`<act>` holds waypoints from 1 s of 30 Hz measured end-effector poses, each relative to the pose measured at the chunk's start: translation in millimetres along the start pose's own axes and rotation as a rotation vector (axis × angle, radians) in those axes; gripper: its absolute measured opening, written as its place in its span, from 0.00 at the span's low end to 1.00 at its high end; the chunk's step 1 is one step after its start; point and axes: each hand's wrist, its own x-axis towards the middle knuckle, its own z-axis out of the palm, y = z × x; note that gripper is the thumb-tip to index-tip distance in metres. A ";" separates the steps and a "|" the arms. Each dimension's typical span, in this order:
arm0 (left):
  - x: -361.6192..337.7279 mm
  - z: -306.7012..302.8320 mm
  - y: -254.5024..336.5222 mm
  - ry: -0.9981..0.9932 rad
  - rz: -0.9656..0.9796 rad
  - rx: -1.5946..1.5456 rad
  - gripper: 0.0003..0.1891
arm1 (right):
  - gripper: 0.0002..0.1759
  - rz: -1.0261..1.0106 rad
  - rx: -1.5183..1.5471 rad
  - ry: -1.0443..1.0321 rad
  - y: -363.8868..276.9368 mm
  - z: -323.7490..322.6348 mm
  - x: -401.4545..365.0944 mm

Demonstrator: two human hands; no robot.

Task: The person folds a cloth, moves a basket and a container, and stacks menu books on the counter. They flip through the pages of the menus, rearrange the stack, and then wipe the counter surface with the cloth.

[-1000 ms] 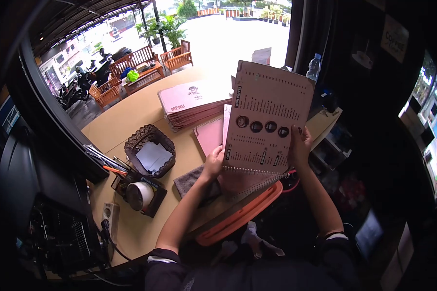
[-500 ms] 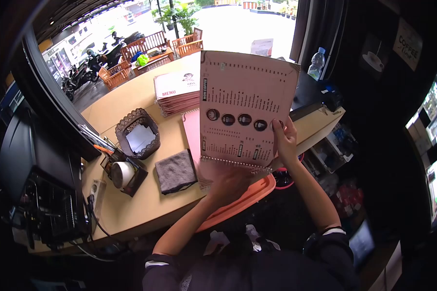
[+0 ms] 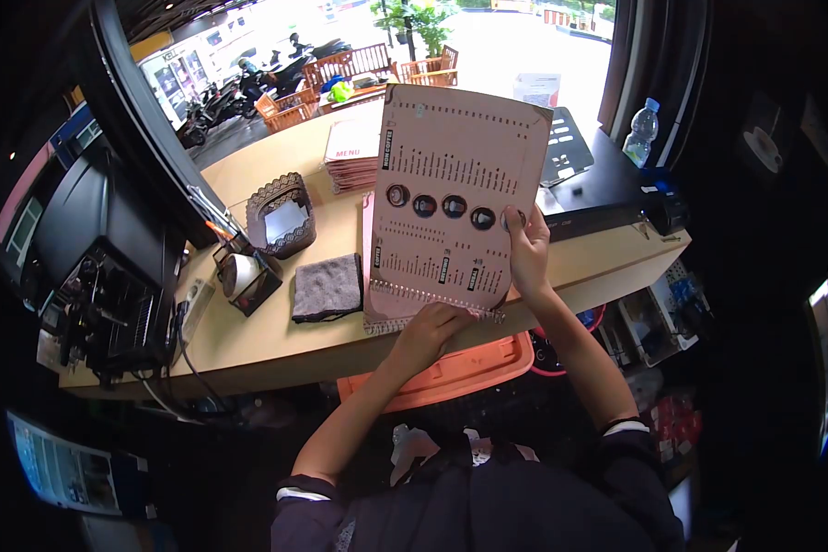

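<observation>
Outdoor seating with wooden benches (image 3: 368, 63) forms the bright background, seen through a wide opening. Below it, a wooden counter (image 3: 239, 348) spans the view and bears most of the articles shown. Beneath its near edge sits an orange tray (image 3: 474, 375), apparently put there to leave the surface for smaller things. The menu (image 3: 465, 175), with printed lists and a row of round drink pictures, is tilted up over the near part of the counter, its spiral binding (image 3: 423, 296) toward the body; this attitude probably keeps the printed side in the person's sight, although the lists run sideways. Partly hidden behind it, a stack of menus (image 3: 352, 175) lies piled, likely to save room. Farther left, a dark basket (image 3: 294, 241) contains white papers (image 3: 283, 219), its raised wall presumably keeping them together. Nearer the body, a folded grey cloth (image 3: 327, 287) lies just beside the menu. At the right rear, a clear bottle (image 3: 642, 136) stands upright, well apart from the pages. Right grip (image 3: 529, 253): clasping the menu's right edge, thumb across the front, seemingly to steady the raised sheet. Left grip (image 3: 425, 333): at the lower edge near the binding, fingers bent; whether it pinches anything cannot be told.
</observation>
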 end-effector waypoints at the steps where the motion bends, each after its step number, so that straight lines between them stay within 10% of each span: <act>1: 0.5 -0.3 0.6 0.007 0.016 0.001 0.20 | 0.13 0.026 0.013 -0.011 -1.1 -1.3 -0.1; 20: 9.9 22.9 15.5 0.210 -0.133 0.180 0.14 | 0.13 -0.075 -0.066 0.059 -9.3 -9.7 -3.3; 30: 43.8 -2.6 16.5 0.179 -0.127 0.265 0.28 | 0.20 0.116 -0.310 -0.155 9.2 -11.8 16.9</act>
